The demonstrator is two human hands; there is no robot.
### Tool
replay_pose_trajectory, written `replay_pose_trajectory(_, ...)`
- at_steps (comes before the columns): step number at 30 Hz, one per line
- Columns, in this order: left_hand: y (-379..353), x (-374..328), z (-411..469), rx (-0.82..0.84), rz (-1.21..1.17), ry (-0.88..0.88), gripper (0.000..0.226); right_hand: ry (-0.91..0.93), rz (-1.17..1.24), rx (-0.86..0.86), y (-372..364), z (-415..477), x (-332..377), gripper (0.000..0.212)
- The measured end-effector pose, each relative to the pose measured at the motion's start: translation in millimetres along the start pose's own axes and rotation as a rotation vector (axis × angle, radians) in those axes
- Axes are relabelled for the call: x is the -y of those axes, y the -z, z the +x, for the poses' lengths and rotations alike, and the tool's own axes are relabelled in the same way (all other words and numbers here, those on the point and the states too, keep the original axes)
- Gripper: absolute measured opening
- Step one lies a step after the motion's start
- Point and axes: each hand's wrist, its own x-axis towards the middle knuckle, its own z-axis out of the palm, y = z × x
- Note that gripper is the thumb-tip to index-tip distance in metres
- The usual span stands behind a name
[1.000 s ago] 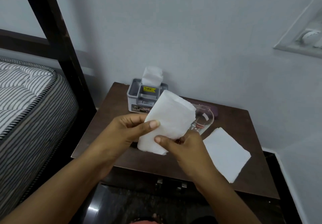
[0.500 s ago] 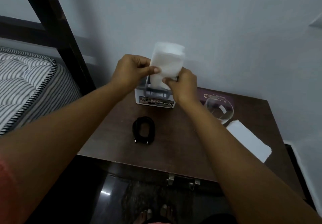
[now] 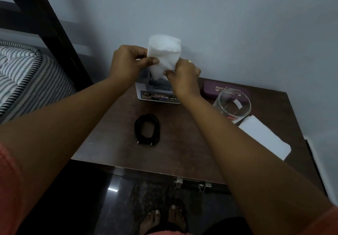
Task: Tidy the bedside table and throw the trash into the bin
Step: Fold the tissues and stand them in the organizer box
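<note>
A folded white tissue stands upright in the grey tissue holder at the back of the dark wooden bedside table. My left hand pinches the tissue's left side. From the right, my right hand grips its lower edge. The tissue's bottom end is down inside the holder, hidden by my fingers.
A coiled black cable lies mid-table. An empty glass and a purple case sit at the back right. Near the right edge lies another flat white tissue. A striped mattress and dark bedpost stand left.
Both hands carried the tissue from above the table's front to the holder at the back and lowered it in. The cable, formerly hidden under my hands, now shows.
</note>
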Motion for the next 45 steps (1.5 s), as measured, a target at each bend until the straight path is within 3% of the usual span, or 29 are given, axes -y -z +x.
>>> replay_pose_trajectory(5, -2.7, 4.4, -1.7, -0.026, 0.148, -0.043, 0.030, 0.040, -0.175, 0.023, 0.9, -0.9, -0.9, 0.016)
replay_pose_trajectory(10, 3.1, 11.9, 4.0, -0.014, 0.304, -0.069, 0.036, -0.027, -0.075, 0.079, 10.0, 2.1, 1.3, 0.025)
replay_pose_trajectory(19, -1.4, 0.7, 12.8, 0.022, 0.708, -0.223, 0.031, 0.046, -0.331, 0.167, 15.5, -1.4, 3.1, 0.021)
replay_pose_trajectory(25, -1.4, 1.0, 15.5, 0.069, 0.717, -0.200, 0.032, -0.031, -0.182, 0.080, 21.7, -1.8, 3.2, 0.027)
replay_pose_trajectory(39, -5.1, 5.8, 19.3, 0.050, 0.669, -0.114, 0.031, 0.020, -0.266, 0.096, 22.3, 8.9, 2.0, 0.025)
replay_pose_trajectory(45, -4.9, 7.0, 18.4, 0.020, 0.691, -0.105, 0.029, 0.004, -0.194, 0.105, 25.3, 10.1, 1.0, 0.026)
